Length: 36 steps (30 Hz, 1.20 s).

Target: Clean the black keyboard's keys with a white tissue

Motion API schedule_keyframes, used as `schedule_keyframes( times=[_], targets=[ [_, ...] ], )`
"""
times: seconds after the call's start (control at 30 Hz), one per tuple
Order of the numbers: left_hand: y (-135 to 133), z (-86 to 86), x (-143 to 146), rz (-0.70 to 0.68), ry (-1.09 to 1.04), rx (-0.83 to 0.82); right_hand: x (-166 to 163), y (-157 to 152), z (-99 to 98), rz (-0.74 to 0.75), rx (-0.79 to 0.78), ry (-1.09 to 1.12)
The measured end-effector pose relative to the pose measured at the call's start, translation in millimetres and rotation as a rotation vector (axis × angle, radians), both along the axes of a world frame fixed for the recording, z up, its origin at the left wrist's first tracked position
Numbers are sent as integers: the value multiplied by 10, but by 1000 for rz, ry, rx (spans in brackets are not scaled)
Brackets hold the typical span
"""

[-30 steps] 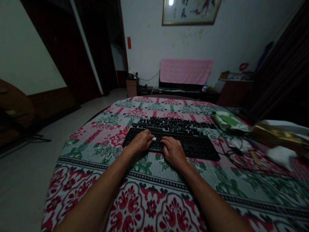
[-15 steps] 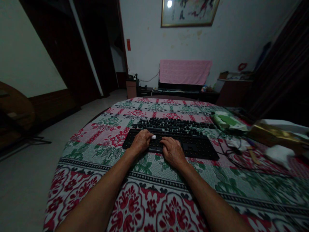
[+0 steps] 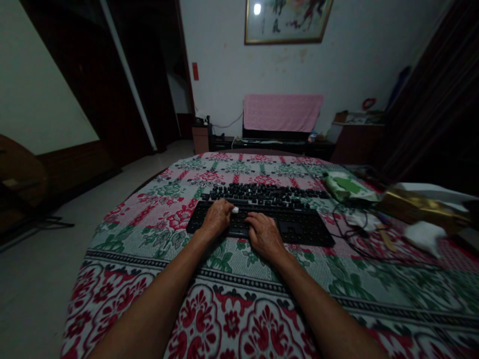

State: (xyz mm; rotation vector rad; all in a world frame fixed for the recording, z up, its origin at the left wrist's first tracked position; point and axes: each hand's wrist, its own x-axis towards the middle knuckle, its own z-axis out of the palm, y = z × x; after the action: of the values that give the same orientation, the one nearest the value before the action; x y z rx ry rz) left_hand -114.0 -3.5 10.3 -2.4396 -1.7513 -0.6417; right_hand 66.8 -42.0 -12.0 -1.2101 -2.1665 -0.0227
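Note:
A black keyboard (image 3: 299,227) lies on the flowered cloth of the table (image 3: 232,319). Behind it sits a row of loose black keycaps (image 3: 265,192). My left hand (image 3: 217,218) rests on the keyboard's left part, its fingers closed on a small white piece (image 3: 235,210) that I cannot identify. My right hand (image 3: 264,235) lies on the keyboard's middle with its fingers stretched onto the surface and holds nothing that I can see. The two hands are close together, and the white piece is between them.
To the right lie a green-and-white packet (image 3: 348,186), tangled black cables (image 3: 355,234), a gold-coloured package (image 3: 415,212) and a white wad (image 3: 422,234). A low cabinet with a pink cloth (image 3: 282,112) stands at the far wall. Bare floor lies to the left.
The view has shifted slightly to the right and down. Both hands stay on the keyboard in nearly the same pose, and the white piece remains at my left fingertips.

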Motion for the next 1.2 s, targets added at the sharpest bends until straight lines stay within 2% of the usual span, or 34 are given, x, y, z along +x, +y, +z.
schedule_keyframes(
  times=[0.2,0.33,0.4,0.6,0.83,1.1,1.2],
  targets=[
    [40,116,56,-85,111,-91,4,-1,7,-6,-4,4],
    [121,209,-29,14,65,-87,0,-9,23,-6,-11,3],
    [157,198,-26,42,30,-63,-2,-9,22,-5,-7,7],
    [173,74,77,-28,30,-73,-1,-5,7,-5,12,13],
    [246,131,-30,86,-27,-48,4,-11,12,-14,-5,12],
    [328,58,125,8,10,-52,0,-6,12,-19,-3,5],
    [340,38,49,58,-21,-26,-3,-11,18,-21,-2,6]
  ],
)
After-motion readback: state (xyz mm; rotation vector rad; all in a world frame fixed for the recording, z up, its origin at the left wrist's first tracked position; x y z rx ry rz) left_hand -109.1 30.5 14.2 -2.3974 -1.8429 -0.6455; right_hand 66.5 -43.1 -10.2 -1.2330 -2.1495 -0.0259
